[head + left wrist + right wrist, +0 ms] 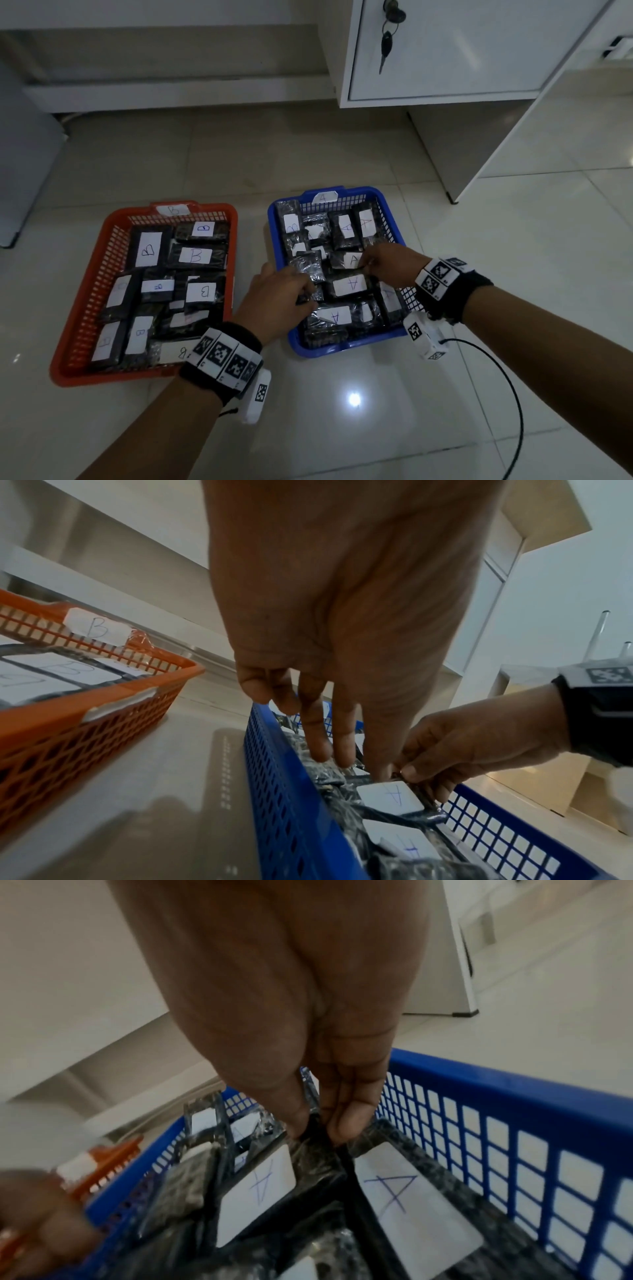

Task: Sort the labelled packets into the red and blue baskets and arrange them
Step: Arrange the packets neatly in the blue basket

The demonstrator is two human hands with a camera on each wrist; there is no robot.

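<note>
The blue basket (346, 347), tagged A, holds several black packets with white A labels. At its back left, one packet's label (293, 224) looks like a B. My right hand (370, 269) pinches the edge of an A packet (349, 285) in the basket's middle; the right wrist view shows thumb and fingers (316, 1131) closed on its dark wrap. My left hand (305, 291) rests its straight fingers (329, 750) on packets along the basket's left side, just beside the right hand (411, 772). The red basket (85, 301), tagged B, is full of B packets.
Both baskets sit side by side on a glossy tiled floor. A white cabinet (445, 51) with keys (387, 34) in its lock stands behind the blue basket. A black cable (513, 394) loops on the floor at the right. A grey unit (20, 154) stands at far left.
</note>
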